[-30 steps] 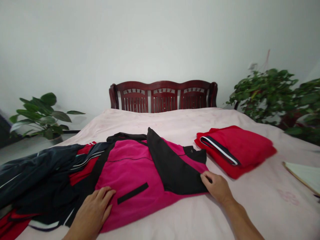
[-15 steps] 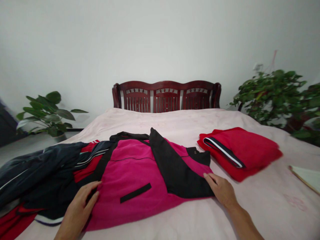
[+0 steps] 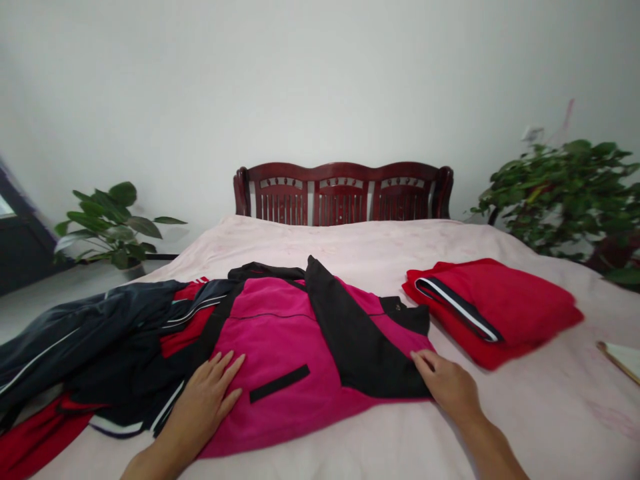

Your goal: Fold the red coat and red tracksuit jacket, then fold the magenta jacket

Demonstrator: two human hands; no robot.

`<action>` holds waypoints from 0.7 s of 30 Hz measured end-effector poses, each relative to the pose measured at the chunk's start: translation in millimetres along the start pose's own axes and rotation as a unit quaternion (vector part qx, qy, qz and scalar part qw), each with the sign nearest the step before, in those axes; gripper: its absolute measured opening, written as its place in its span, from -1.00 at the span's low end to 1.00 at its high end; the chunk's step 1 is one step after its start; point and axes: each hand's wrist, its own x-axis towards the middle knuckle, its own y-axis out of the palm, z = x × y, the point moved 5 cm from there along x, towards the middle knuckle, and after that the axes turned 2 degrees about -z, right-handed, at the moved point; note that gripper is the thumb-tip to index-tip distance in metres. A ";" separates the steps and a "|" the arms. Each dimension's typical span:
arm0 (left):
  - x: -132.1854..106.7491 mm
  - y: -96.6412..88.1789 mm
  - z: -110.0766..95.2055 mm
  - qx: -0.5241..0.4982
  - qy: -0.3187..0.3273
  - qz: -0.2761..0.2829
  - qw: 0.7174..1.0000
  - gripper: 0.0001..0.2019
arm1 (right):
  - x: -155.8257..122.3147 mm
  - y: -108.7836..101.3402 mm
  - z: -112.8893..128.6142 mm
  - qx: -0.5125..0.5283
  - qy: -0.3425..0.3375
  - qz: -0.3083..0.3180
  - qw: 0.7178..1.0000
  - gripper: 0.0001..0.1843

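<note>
Two bare hands down on a magenta fleece jacket with black panels, both near its lower edge. Left hand: flat on the fleece, palm down, fingers spread, nothing pinched or gathered. Right hand: fingers close together, tips on the lower edge of a black front panel, with a firm hold or a mere touch impossible to tell. Just right of the left fingertips, a black pocket trim slanting across the fleece. Beyond both sets of fingers, the rest of the jacket lying flat, with a black collar at its far end. Left of the left fingers, a bunched navy jacket with white piping and red panels, pressed against the magenta jacket's side. Right of the right fingers and a little farther off, a folded red garment with black-and-white striped trim, just beside the jacket. Farther right of those fingers, the corner of a pale booklet, on the same pale pink bedspread as the clothes. Far past the fingertips, a dark red wooden headboard with slatted panels, between a broad-leaved potted plant on the left and a bushy green plant on the right, before a white wall.
</note>
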 end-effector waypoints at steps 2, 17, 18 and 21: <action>3.4 1.8 0.5 0.007 -0.002 0.018 1.000 -0.49 | -1.4 -1.1 1.7 -0.002 -0.002 -0.005 1.000 -0.60; -17.4 -27.0 21.7 -0.026 -0.048 -0.004 0.998 -0.56 | -4.2 -2.9 0.3 -0.011 0.004 -0.001 1.000 -0.57; -19.5 -28.8 21.1 -0.033 -0.046 -0.006 0.998 -0.54 | -4.6 -3.1 0.8 -0.012 0.006 0.000 1.000 -0.57; -30.1 -32.6 21.7 -0.076 -0.036 -0.012 0.996 -0.45 | -5.1 -4.1 2.4 -0.009 0.007 0.000 1.000 -0.57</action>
